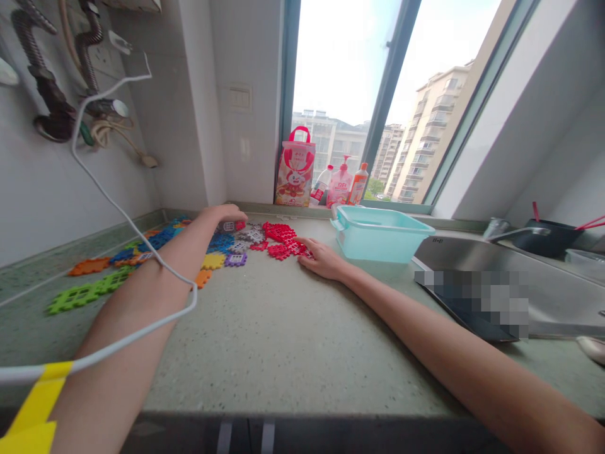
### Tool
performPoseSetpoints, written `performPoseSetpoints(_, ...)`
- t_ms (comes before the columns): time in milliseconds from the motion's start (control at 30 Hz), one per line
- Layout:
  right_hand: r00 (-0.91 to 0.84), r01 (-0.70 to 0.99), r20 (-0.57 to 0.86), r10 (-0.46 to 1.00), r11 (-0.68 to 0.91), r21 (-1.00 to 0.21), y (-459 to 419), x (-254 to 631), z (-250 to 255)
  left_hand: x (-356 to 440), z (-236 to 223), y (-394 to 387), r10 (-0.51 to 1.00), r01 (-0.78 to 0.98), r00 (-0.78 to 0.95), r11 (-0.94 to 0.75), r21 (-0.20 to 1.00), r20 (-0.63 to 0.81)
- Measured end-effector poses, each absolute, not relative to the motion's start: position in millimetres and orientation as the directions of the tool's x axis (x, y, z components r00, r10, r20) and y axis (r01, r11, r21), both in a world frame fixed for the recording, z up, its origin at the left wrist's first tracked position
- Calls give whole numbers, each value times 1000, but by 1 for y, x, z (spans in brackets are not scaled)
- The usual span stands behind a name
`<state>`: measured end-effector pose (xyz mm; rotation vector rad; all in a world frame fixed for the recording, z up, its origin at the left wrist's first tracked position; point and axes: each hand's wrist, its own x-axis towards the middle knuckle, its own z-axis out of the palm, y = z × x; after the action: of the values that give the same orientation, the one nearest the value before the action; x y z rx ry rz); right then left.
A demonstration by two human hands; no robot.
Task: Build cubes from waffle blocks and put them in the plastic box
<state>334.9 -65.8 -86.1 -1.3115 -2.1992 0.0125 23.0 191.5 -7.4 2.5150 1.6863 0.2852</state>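
Flat plastic interlocking tiles in several colours lie scattered on the green speckled counter [265,340]. My left hand [225,215] reaches far over the blue tiles [221,241], its fingers closed on a small grey and red tile [230,226]. My right hand [322,257] rests palm down on the counter, fingertips touching the edge of a cluster of red tiles [282,241]. Green tiles [87,291], orange tiles [89,266] and a yellow tile [213,260] lie to the left.
A turquoise plastic tub [378,233] stands right of the red tiles. A steel sink [496,277] fills the right side. A red gift bag [295,169] and bottles [347,184] stand on the window sill. A white cable [118,208] hangs across my left arm.
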Motion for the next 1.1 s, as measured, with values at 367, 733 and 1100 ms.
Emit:
performPoseSetpoints(367,-347,810,458,818,507,-293,-68,334,-84,45,25,173,927,857,308,-368,360,214)
performPoseSetpoints(733,-353,803,464,812,518,-296,-66,335,-85,79,60,119,772,608,631,-426,669,-81)
performPoseSetpoints(1100,-369,803,463,806,528,-278,-63,335,-87,71,27,144,724,849,519,-377,371,-453)
